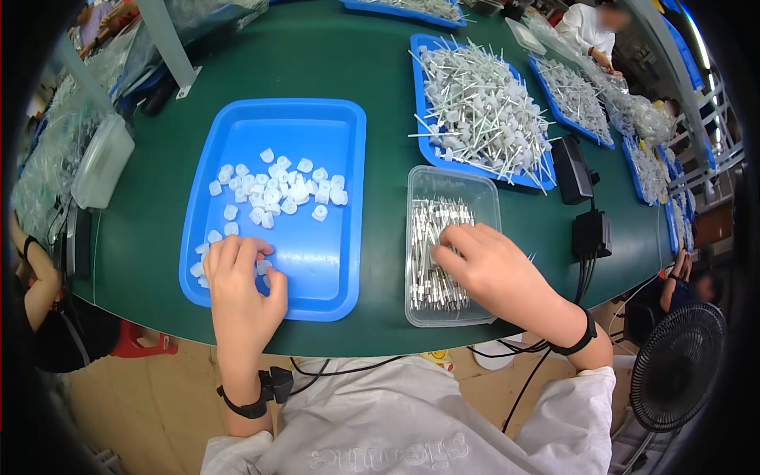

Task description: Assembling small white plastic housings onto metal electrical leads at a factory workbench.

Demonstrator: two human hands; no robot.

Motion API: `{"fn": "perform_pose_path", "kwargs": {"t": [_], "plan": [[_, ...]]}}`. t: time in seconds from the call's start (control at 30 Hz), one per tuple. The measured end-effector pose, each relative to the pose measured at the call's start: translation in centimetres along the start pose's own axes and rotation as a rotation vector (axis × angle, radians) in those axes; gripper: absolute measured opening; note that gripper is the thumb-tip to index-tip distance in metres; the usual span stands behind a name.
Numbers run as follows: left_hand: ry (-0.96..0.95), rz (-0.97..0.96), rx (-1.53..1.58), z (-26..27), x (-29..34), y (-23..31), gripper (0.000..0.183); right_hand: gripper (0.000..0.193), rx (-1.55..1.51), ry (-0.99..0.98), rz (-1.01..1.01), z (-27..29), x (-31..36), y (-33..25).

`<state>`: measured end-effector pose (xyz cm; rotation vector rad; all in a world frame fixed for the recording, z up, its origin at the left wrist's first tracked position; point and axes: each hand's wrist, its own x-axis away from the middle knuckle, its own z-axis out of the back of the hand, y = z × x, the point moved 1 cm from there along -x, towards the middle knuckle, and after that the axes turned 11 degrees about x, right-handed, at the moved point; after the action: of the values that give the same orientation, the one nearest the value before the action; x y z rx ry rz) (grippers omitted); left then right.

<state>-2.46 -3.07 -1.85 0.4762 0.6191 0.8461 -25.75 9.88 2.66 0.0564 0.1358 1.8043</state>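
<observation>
My left hand (240, 285) rests in the near left corner of a blue tray (332, 127), fingers curled over a few small white plastic caps (277, 190); more caps lie scattered in the tray's middle. My right hand (487, 265) reaches into a clear plastic box (451, 184) of thin metal pins (431, 229), fingertips touching the pins. Whether either hand pinches a piece is hidden by the fingers.
Behind the clear box, a second blue tray (423, 95) holds a heap of assembled white caps on sticks. More blue trays (574, 95) run along the right. A black power adapter (571, 168), cables, a fan (677, 368) and other people sit around the green table (317, 55).
</observation>
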Motion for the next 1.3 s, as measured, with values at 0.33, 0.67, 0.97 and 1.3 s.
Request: {"fn": "perform_pose_path", "kwargs": {"t": [0.33, 0.67, 0.97, 1.3], "plan": [[-0.137, -0.019, 0.073, 1.5, -0.1, 0.5, 0.016, 0.018, -0.027, -0.006, 0.084, -0.2, -0.1, 0.7], [-0.082, 0.197, 1.231, 1.8, 0.3, 4.1, 0.009, 0.025, -0.426, 0.475, -0.04, 2.9, 0.4, 0.2], [-0.294, 0.364, 1.669, 0.4, 0.6, 9.1, 0.023, 0.029, -1.037, 0.679, -0.184, 1.6, 1.3, -4.2], [-0.317, 0.265, 1.773, -1.2, 1.2, 8.9, 0.03, 0.024, -1.028, 0.739, -0.176, 1.2, 2.2, -5.3]]}}
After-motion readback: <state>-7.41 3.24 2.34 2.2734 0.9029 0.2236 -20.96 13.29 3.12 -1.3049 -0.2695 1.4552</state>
